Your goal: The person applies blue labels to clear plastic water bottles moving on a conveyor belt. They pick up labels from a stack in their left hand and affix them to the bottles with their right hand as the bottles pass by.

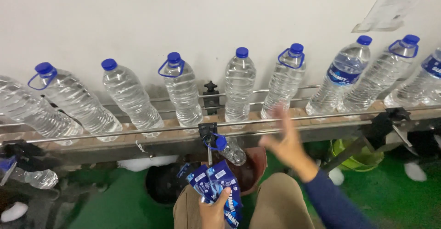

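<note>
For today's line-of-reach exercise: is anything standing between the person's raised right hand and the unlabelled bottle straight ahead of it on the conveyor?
Only the front guide rail runs low across the conveyor between the right hand and the unlabelled bottle. It crosses just the bottle's base; the body above is unobstructed.

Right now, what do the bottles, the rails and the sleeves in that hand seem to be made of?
Bottles: clear glossy plastic, ribbed and see-through, with blue caps. Rails: probably bare steel, grey with a dull shine. Sleeves in the left hand: likely thin glossy plastic film, blue.
</note>
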